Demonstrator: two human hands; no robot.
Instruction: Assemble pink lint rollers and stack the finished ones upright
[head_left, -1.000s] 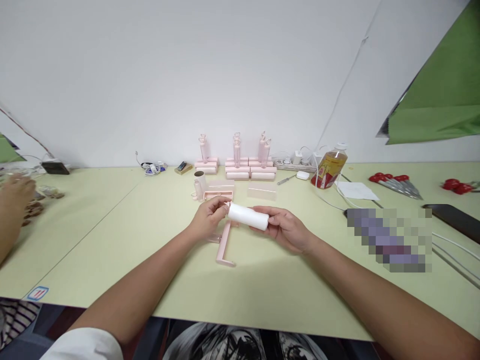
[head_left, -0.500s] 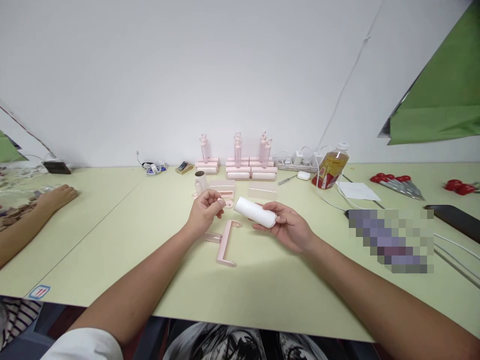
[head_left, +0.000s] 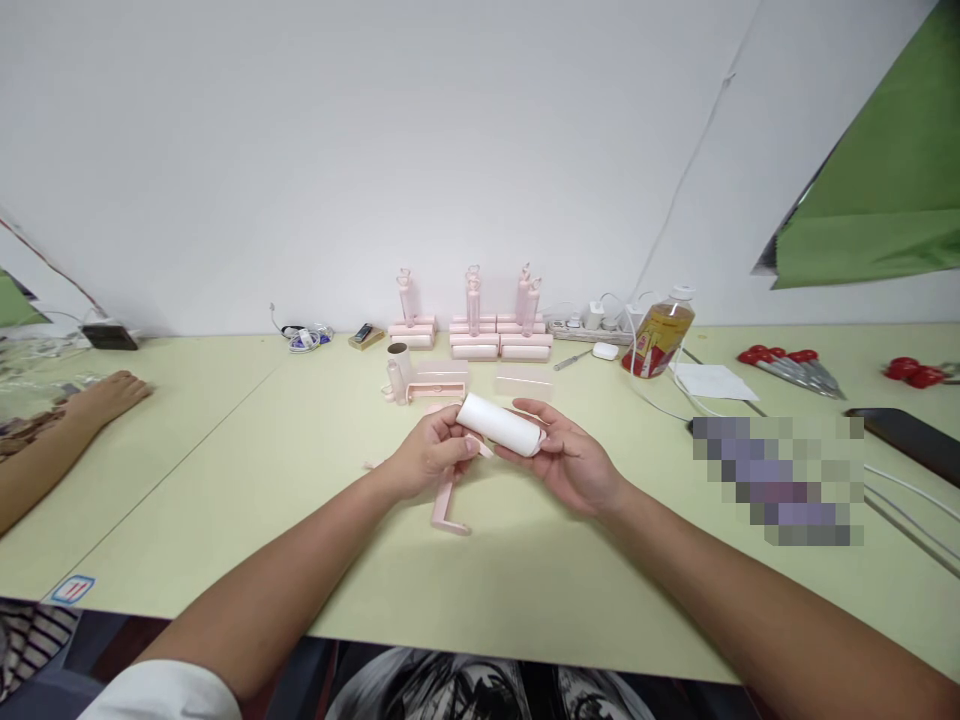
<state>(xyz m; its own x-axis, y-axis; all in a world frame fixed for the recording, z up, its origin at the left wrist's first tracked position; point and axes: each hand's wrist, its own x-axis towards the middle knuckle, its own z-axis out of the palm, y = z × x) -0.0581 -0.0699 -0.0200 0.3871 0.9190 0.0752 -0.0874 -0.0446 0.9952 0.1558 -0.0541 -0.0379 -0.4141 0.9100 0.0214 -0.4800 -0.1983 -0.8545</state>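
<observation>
My right hand (head_left: 581,465) is closed around the right end of a white lint roller refill (head_left: 501,425), which lies tilted in the air above the table. At the refill's left end is my left hand (head_left: 427,455), its fingers against the roll and its thumb below it. A pale pink lint roller frame (head_left: 444,505) lies on the table beneath my left hand, which hides part of it. Behind the hands lies an open pink case half (head_left: 436,391). Beside that stand a bare cardboard-core roll (head_left: 400,358) and a small clear-pink handle (head_left: 394,382).
Several pink lint rollers (head_left: 475,345) with upright handles line the wall. Two clear covers (head_left: 523,381) lie in front. To the right are a drink bottle (head_left: 660,330), power strip (head_left: 592,333), red-handled tools (head_left: 791,368) and cables. Another person's arm (head_left: 82,420) rests at left.
My left hand has moved right and down to the left end of the refill, now covering the frame's upper part. The refill has shifted slightly left in my right hand.
</observation>
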